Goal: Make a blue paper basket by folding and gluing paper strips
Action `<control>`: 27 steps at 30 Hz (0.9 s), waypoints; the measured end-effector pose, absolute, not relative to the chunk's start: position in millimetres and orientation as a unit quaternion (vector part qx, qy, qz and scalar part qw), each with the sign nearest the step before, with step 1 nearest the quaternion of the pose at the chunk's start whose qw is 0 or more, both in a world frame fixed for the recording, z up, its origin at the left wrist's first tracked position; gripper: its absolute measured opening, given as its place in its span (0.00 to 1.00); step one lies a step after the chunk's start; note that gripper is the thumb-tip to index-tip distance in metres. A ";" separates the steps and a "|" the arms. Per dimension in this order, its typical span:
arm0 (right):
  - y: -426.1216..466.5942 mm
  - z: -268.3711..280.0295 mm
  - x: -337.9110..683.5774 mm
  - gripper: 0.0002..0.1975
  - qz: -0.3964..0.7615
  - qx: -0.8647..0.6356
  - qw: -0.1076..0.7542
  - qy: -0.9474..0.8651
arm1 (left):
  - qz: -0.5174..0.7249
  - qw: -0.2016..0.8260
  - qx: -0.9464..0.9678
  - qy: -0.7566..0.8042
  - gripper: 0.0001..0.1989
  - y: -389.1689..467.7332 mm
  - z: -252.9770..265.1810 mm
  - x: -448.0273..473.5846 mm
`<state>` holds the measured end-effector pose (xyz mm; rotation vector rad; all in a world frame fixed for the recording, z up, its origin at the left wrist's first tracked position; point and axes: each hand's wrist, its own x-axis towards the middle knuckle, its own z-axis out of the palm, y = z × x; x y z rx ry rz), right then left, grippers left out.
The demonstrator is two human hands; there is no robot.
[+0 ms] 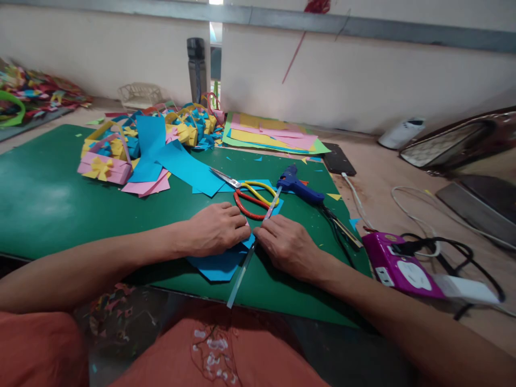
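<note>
A piece of blue paper (217,264) lies near the front edge of the green board. My left hand (220,228) is closed over its upper part, fingers curled down onto the paper. Across the paper's right side, a narrow metal ruler (244,267) slants from the board's front edge up to the glue gun. My right hand (287,243) is closed at the middle of the ruler, with its fingertips hidden. Just beyond both hands rest scissors (253,200) with red and yellow handles, blades parted. The blue glue gun (300,185) lies to their right.
Blue paper strips (193,166) and small paper baskets (108,158) are at the back left. Coloured sheets (270,134) are stacked behind. A phone (339,159) and a purple power strip (403,263) with cables sit right of the green board (48,193).
</note>
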<state>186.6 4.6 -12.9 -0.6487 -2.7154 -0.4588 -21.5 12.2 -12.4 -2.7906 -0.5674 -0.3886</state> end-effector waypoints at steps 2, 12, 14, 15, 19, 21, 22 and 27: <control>4.6 -12.5 186.2 0.16 -0.158 -0.228 0.157 -0.948 | -0.136 0.136 -0.962 -0.196 0.08 12.1 -12.5 -21.3; 4.3 -11.8 185.3 0.16 -0.152 -0.228 0.155 -0.949 | -0.139 0.135 -0.961 -0.196 0.08 12.8 -13.7 -21.2; 4.3 -12.0 185.6 0.16 -0.154 -0.228 0.156 -0.949 | -0.136 0.135 -0.961 -0.197 0.07 12.9 -13.9 -21.3; 4.4 -12.1 185.7 0.16 -0.155 -0.228 0.156 -0.949 | -0.135 0.136 -0.961 -0.198 0.07 13.0 -13.9 -21.3; 5.4 -12.5 185.9 0.16 -0.157 -0.224 0.157 -0.949 | -0.133 0.137 -0.961 -0.200 0.07 12.9 -13.4 -21.2; 5.9 -12.5 185.6 0.16 -0.156 -0.224 0.155 -0.949 | -0.134 0.137 -0.961 -0.198 0.07 12.9 -13.2 -21.1; 6.0 -12.6 185.5 0.16 -0.157 -0.224 0.154 -0.949 | -0.134 0.138 -0.961 -0.198 0.07 12.9 -13.1 -21.1; 5.2 -13.3 185.7 0.15 -0.161 -0.223 0.159 -0.948 | -0.134 0.134 -0.962 -0.199 0.07 12.8 -13.5 -21.1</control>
